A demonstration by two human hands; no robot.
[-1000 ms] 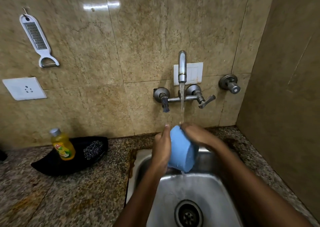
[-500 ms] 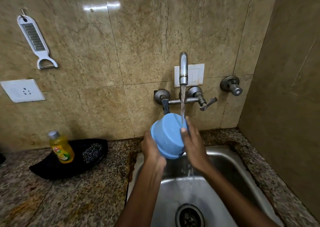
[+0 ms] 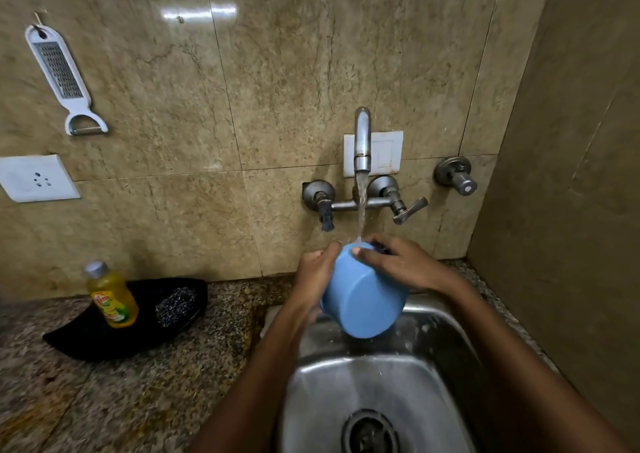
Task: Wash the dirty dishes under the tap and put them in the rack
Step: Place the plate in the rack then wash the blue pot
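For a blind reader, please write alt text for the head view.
Two hands, left hand and right hand, hold a blue bowl tilted under the running tap, above a steel sink. A yellow soap bottle stands on the counter at left.

The speckled granite counter point(image 3: 166, 376) ran along the base of the tiled wall, and the steel sink point(image 3: 349, 383) was set into it as the reference point. Left of the sink, well apart from its rim and close to the wall, a black cloth point(image 3: 86, 338) lay flat on the stone; on the cloth stood a yellow dish-soap bottle point(image 3: 111, 297) with a grey cap, upright, and on the side of it nearer the sink lay a steel scrubber point(image 3: 176, 305). A narrow strip of the same granite continued right of the sink along the side wall.
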